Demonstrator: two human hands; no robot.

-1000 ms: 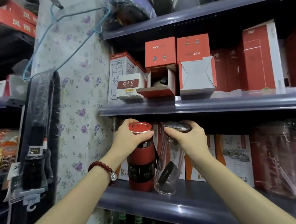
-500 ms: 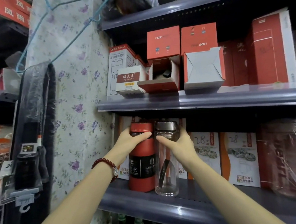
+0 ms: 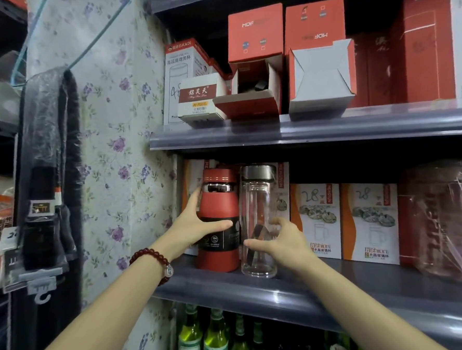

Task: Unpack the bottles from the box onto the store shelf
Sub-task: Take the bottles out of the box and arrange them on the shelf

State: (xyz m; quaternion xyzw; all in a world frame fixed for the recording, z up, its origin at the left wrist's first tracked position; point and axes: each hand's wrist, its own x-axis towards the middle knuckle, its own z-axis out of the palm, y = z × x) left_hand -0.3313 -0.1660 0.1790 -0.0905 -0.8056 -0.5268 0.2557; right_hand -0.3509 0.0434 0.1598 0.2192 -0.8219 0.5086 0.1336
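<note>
lighting is uneven and rather dim, with a cool cast. the floral wall panel point(image 3: 109, 144) is lit most strongly, apparently from above and the left. deep shadow is found under each shelf, and the recess behind the boxes is nearly black. a pale sheen is seen along the grey shelf edge point(image 3: 303, 130). soft glare is noted on the plastic-wrapped goods point(image 3: 441, 224) at the right, which are smeared. wide-angle bending is seen at the frame edges. focus is soft throughout.
</note>
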